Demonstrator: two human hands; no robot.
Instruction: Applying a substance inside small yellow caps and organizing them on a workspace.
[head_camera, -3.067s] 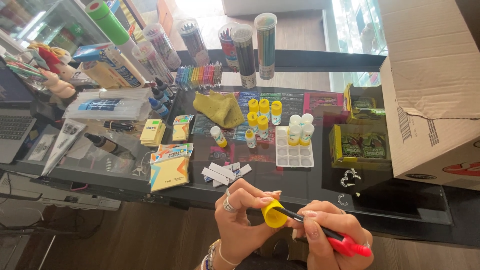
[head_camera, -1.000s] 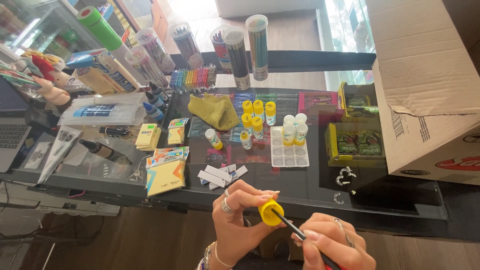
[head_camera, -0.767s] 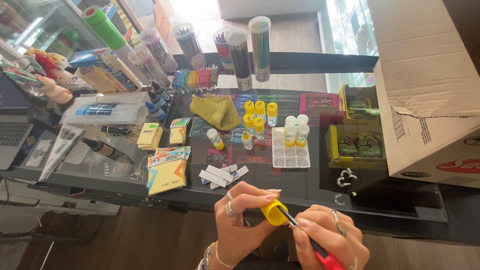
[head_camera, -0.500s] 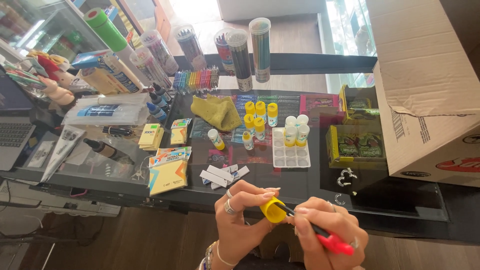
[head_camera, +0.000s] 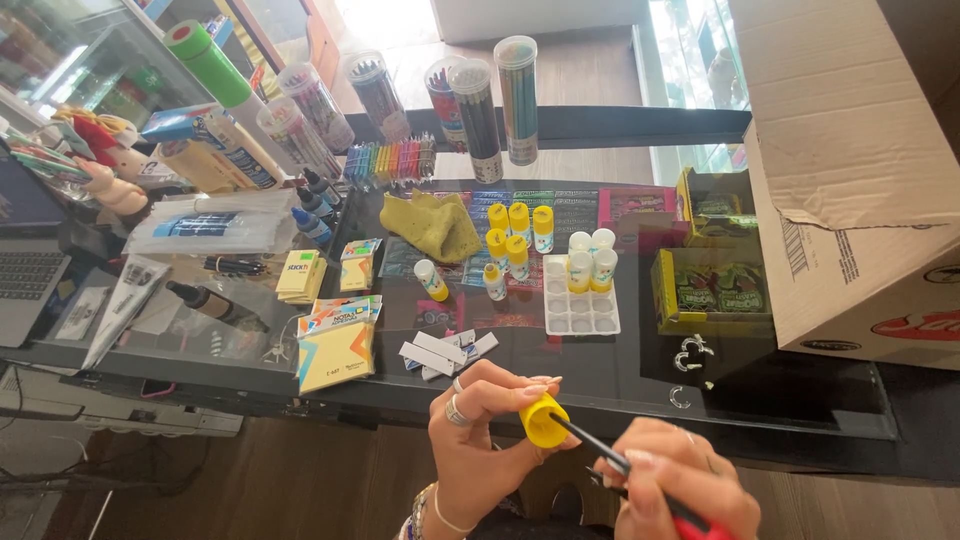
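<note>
We find the left hand (head_camera: 478, 432) closed around a small yellow-capped bottle (head_camera: 543, 420), thumb and fingertips pinching its cap end, which faces the right hand. The right hand (head_camera: 680, 485) is closed on a thin black tool with a red handle (head_camera: 640, 477); the tool's tip meets the yellow cap, and its red end runs off the lower edge of the view. Both hands are held low, in front of the near edge of the dark glass table (head_camera: 780, 390).

Just beyond the left hand's knuckles lie white paper strips (head_camera: 440, 350). Further past the grip stands a white compartment tray (head_camera: 581, 300) with more yellow-capped bottles (head_camera: 516, 232) beside it and a yellow cloth (head_camera: 434, 224). Left of the grip lie sticky-note pads (head_camera: 338, 340). Well to the right of the right hand stands a cardboard box (head_camera: 850, 190).
</note>
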